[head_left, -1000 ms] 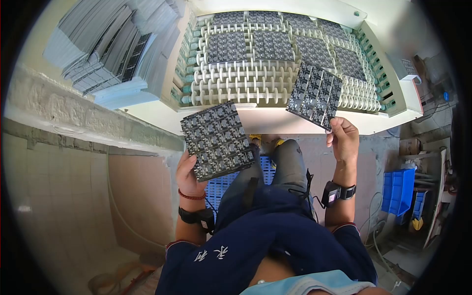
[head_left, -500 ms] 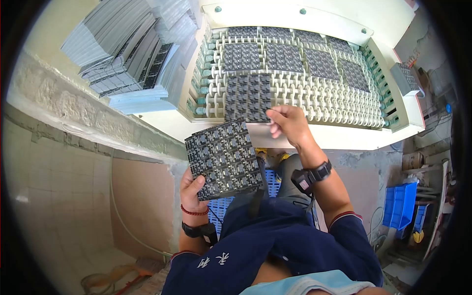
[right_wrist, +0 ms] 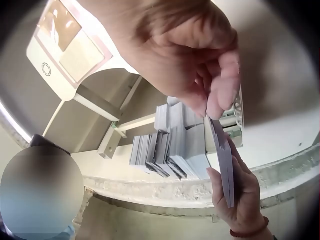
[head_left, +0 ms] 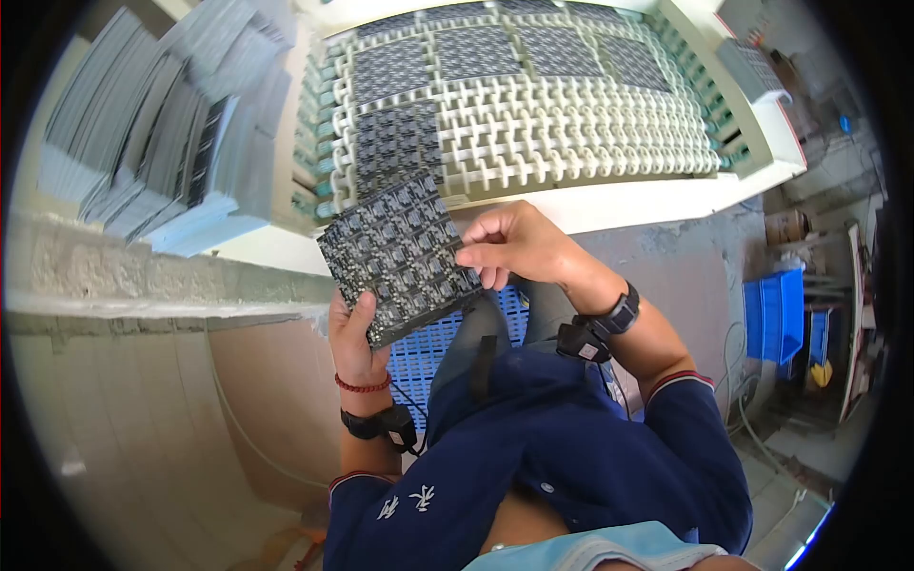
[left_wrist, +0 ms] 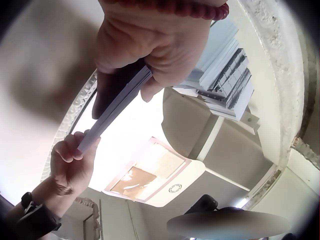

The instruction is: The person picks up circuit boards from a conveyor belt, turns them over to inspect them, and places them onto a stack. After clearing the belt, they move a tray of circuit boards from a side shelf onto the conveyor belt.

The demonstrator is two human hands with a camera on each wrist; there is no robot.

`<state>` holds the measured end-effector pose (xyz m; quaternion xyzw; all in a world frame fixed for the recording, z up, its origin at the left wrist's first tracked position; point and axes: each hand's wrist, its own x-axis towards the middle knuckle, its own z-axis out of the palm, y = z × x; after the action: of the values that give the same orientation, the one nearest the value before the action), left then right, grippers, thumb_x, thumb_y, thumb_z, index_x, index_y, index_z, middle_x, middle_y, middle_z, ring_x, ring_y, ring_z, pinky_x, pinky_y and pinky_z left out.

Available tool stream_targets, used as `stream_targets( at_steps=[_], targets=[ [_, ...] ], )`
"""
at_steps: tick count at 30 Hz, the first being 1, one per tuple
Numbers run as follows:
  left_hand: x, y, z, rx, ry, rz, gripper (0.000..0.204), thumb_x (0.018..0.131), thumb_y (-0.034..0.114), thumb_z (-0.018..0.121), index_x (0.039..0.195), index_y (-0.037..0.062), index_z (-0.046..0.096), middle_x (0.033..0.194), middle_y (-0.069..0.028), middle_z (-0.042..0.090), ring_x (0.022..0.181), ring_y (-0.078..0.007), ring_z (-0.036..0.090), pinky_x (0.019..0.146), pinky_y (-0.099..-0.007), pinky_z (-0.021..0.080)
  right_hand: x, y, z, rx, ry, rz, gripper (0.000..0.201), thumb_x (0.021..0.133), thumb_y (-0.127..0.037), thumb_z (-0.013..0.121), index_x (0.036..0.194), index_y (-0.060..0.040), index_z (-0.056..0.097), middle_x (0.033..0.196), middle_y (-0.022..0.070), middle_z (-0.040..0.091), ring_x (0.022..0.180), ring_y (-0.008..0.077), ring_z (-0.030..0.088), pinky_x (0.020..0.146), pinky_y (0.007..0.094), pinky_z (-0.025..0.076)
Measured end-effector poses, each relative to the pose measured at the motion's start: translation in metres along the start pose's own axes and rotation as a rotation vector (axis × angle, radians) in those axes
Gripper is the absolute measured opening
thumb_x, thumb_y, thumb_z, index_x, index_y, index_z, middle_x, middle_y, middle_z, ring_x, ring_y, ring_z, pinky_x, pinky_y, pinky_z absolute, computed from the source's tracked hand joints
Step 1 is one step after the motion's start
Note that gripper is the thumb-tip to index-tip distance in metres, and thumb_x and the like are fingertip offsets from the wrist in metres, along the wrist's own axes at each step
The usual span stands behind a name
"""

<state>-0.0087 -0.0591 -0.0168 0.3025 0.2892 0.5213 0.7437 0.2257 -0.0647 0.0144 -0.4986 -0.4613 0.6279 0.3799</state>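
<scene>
My left hand [head_left: 354,333] grips a thin stack of black printed circuit boards [head_left: 400,257] by its lower left corner, thumb on the top face. At the stack's right edge, the thumb and forefinger of my right hand [head_left: 524,249] pinch a board. From the right wrist, the stack [right_wrist: 226,170] appears edge-on, with the right fingertips at its upper end. Beyond the stack, a single circuit board [head_left: 398,138] lies on the white rollers [head_left: 571,143], its near end overlapped by the stack in the head view. Rows of boards [head_left: 476,52] lie farther back.
Stacked panels with pale sheets [head_left: 143,133] stand on the left of the machine. The machine's cream front edge [head_left: 609,205] runs between my body and the rollers. Blue bins [head_left: 773,314] stand at the right, and a blue slatted mat [head_left: 419,366] lies underfoot.
The right hand laid a board on the near left rollers, let go, and came back to the stack's right edge. The left hand keeps its hold. The head view has shifted.
</scene>
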Motion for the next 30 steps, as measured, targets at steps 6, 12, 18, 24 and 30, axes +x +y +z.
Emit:
stream_targets(
  at_steps=[6, 12, 18, 24, 30],
  targets=[
    [0.012, -0.013, 0.015, 0.015, -0.081, 0.008, 0.034, 0.085, 0.008, 0.050, 0.117, -0.0027, 0.043, 0.109, -0.0155, 0.055, 0.094, -0.0244, 0.058, 0.081, -0.0379, 0.049, -0.009, 0.000, -0.031, 0.064, 0.103, -0.045, 0.020, 0.079, -0.017, 0.065, 0.080, 0.0024, 0.061, 0.059, 0.0033, 0.057, 0.048, 0.0077, 0.054, 0.041, 0.0192, 0.044],
    [0.007, -0.019, 0.014, -0.103, -0.069, -0.056, 0.040, 0.088, 0.014, 0.043, 0.123, -0.0040, 0.036, 0.115, -0.0161, 0.051, 0.101, -0.0271, 0.054, 0.087, -0.0415, 0.044, -0.015, 0.006, -0.093, 0.127, 0.460, -0.130, 0.018, 0.079, -0.017, 0.065, 0.079, 0.0010, 0.061, 0.057, 0.0018, 0.055, 0.044, 0.0067, 0.052, 0.039, 0.0177, 0.041],
    [-0.001, -0.030, 0.017, -0.096, -0.077, -0.099, 0.038, 0.087, 0.009, 0.042, 0.122, -0.0065, 0.036, 0.116, -0.0176, 0.051, 0.102, -0.0270, 0.053, 0.089, -0.0400, 0.043, -0.001, 0.005, -0.124, -0.604, 0.823, -0.194, 0.021, 0.077, -0.016, 0.063, 0.079, 0.0048, 0.065, 0.057, 0.0078, 0.060, 0.049, 0.0099, 0.057, 0.047, 0.0260, 0.044],
    [-0.005, -0.028, 0.013, -0.093, -0.090, -0.102, 0.035, 0.088, 0.008, 0.042, 0.119, -0.0069, 0.040, 0.114, -0.0173, 0.052, 0.101, -0.0260, 0.054, 0.089, -0.0383, 0.043, -0.032, -0.006, -0.177, -0.457, 0.935, -0.149, 0.020, 0.077, -0.016, 0.063, 0.084, 0.0035, 0.066, 0.055, 0.0054, 0.057, 0.046, 0.0083, 0.052, 0.044, 0.0231, 0.040],
    [-0.001, -0.037, 0.016, -0.086, -0.081, -0.124, 0.035, 0.088, 0.008, 0.042, 0.119, -0.0066, 0.040, 0.113, -0.0173, 0.053, 0.100, -0.0259, 0.055, 0.088, -0.0388, 0.044, -0.042, 0.006, -0.191, -0.758, 1.069, -0.342, 0.018, 0.075, -0.017, 0.064, 0.085, -0.0016, 0.067, 0.067, 0.0106, 0.063, 0.059, 0.0172, 0.060, 0.057, 0.0292, 0.046]
  ],
)
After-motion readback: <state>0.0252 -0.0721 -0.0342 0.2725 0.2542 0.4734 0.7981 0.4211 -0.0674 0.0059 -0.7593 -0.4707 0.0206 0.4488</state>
